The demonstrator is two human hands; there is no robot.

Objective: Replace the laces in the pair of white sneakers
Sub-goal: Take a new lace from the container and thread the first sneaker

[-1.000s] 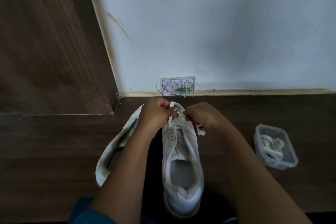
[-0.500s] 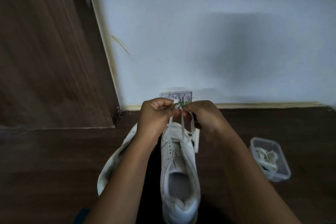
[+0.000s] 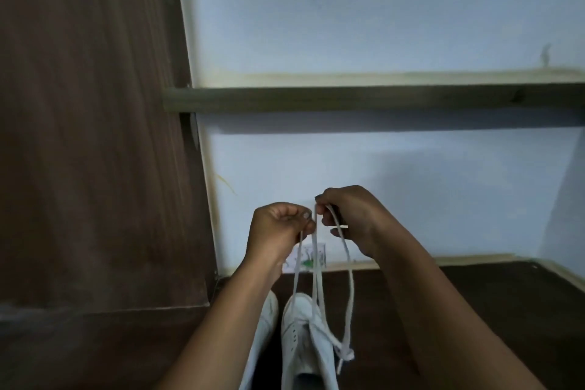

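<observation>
- The left hand has its grip narrowed to a pinch, thumb against forefinger, on one strand of the white flat fabric lace.
- The right hand, just beside it and slightly higher, grips the other strands in curled fingers. A short stiff end pokes out sideways from that grip.
- Well below both grips, the strands run down taut to the toe end of the white smooth-sided low sneaker, which stands on the dark wooden floor.
- Progress, as I judge it: the lace seems threaded through only the eyelets nearest the toe. A row of small holes on the sneaker's side appears unthreaded, so most of the lacing is not yet done.
- Below the right grip the lace bunches into a loose loop or tangle beside the sneaker; whether it is a knot I cannot tell.
- A second white sneaker lies under the left forearm, largely hidden. No lace shows on the visible part, so it probably needs doing too.
- The lace looks soft, woven and limp where slack. The sneaker's upper looks smooth and firm.
</observation>
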